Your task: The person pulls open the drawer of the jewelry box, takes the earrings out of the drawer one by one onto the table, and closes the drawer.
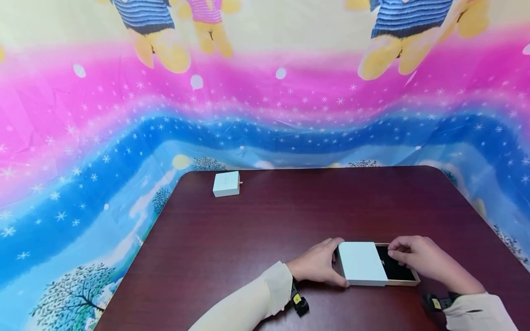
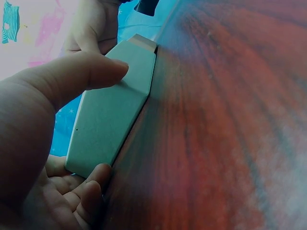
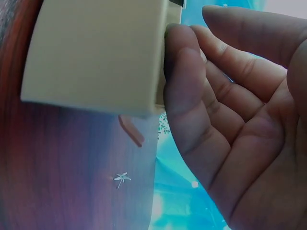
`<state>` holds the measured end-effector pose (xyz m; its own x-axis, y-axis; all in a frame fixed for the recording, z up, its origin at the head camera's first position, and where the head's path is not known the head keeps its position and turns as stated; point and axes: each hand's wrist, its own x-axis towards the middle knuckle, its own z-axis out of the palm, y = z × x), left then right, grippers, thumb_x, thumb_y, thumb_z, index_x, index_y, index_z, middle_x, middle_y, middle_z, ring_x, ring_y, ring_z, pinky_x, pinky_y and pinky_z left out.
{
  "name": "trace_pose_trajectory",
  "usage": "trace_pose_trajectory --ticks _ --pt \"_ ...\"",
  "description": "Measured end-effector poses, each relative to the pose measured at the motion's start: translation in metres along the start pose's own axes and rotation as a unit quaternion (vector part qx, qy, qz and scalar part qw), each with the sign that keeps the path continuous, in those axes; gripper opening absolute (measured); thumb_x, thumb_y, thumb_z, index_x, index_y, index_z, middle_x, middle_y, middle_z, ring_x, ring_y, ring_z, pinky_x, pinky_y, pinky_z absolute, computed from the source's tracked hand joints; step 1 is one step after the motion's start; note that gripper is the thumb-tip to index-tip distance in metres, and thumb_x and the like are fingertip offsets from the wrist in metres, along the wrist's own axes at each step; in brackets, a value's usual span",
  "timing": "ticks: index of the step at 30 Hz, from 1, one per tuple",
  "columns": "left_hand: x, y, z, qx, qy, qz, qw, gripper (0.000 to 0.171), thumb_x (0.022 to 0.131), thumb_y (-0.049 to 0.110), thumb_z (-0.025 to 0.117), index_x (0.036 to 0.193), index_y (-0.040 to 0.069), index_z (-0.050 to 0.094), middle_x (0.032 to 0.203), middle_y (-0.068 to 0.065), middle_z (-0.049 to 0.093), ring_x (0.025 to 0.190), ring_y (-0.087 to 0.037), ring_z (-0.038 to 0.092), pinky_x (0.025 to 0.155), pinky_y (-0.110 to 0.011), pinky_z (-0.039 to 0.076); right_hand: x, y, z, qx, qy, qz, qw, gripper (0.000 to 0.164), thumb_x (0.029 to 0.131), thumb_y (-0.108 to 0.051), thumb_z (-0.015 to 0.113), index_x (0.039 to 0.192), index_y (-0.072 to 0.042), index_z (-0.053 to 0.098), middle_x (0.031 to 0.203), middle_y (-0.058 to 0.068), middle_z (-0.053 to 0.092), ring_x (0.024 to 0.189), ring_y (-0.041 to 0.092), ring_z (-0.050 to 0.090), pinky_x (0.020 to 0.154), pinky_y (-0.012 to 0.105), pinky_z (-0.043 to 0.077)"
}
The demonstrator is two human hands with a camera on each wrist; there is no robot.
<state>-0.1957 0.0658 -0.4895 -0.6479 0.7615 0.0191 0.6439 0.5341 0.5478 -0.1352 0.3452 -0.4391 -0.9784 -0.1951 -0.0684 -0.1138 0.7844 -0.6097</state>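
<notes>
A flat white drawer box (image 1: 362,262) lies on the table, its black-lined inner drawer (image 1: 395,269) slid partway out to the right. My left hand (image 1: 316,262) grips the sleeve's left end, thumb (image 2: 103,72) along the near side. Over the drawer hovers my right hand (image 1: 428,259), bent fingertips at its far rim; in the right wrist view the thumb stands apart from the fingers. A tiny silvery piece (image 1: 383,263) shows on the black lining. From the drawer front (image 3: 96,57) a brown pull tab (image 3: 132,130) sticks out.
A second white box (image 1: 226,184) with a small tab stands at the table's far left. In the right wrist view a silver star-shaped piece (image 3: 122,178) shows against the tabletop. A printed cloth (image 1: 265,101) hangs behind the dark red table (image 1: 290,211).
</notes>
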Motion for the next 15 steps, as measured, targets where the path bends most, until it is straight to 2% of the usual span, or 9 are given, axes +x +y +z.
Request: trace_pose_trajectory --ticks 15 --pt "0.0005 -0.0002 0.0008 -0.001 0.0 -0.004 1.0 0.102 0.066 0.051 0.086 0.147 0.015 0.035 0.114 0.013 0.049 0.085 0.004 0.049 0.072 -0.011 0.039 0.004 -0.0065 0.0064 -0.001 -0.021 0.016 1.0 0.009 0.09 -0.016 0.069 0.097 -0.009 0.069 0.082 -0.002 0.064 0.063 0.013 0.057 0.055 0.029 0.048"
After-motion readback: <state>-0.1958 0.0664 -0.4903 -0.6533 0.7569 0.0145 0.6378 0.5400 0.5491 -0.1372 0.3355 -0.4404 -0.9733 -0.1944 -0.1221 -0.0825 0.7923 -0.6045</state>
